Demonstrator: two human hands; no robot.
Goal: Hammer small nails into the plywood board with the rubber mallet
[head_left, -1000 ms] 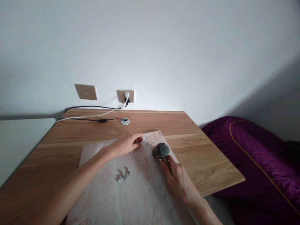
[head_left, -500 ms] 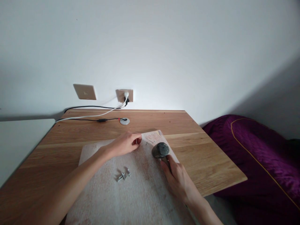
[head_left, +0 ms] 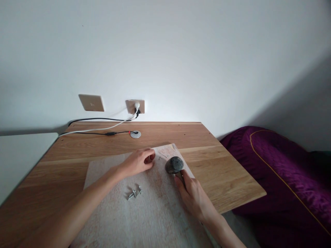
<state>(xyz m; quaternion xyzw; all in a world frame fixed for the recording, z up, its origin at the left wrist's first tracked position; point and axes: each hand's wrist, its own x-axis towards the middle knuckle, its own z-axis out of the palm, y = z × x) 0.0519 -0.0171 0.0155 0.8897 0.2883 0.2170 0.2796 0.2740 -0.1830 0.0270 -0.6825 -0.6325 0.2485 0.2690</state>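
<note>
While the L hand (head_left: 138, 162) lay palm-down w/ fingers curled, tips pinched on sth too small to tell near the far edge of the pale worn board (head_left: 155, 213), the R hand (head_left: 192, 198) was wrapped tight round a hammer handle, forearm angled in from lower right. Hammer head (head_left: 174, 165), dark, rounded, dull metal, rested on the board just right of the L fingertips. Shiny screws (head_left: 134, 193) sat mid-board. Wood-grain desk (head_left: 227, 172) underneath.
</note>
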